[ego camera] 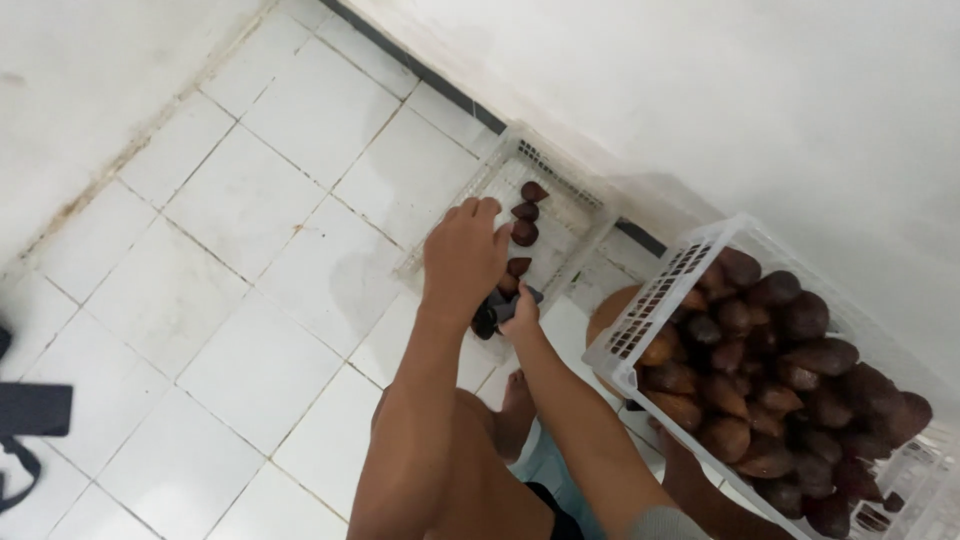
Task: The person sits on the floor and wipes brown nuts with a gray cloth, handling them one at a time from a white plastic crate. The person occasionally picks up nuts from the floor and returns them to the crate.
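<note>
On the white tiled floor (240, 300), close to where it meets the wall, a shallow white plastic crate (560, 195) lies flat with a short row of dark brown, scaly fruits (524, 232) along its middle. Both of the person's hands reach into the near end of that crate. The left hand (462, 258) is palm down over the row, its fingers curled loosely, and its fingertips are close to one fruit; whether its grip actually holds a fruit I cannot tell, since the back of the hand hides the palm. The right hand (520, 312) sits just below and beside it, with its grip closed around a few dark fruits (487, 318) that show between the two hands. Nearer the person, to the right, a taller white basket (650, 310) stands heaped with many more of the same brown fruits (780, 390). At the left edge of the floor lies a dark flat object with a strap (30, 420).
</note>
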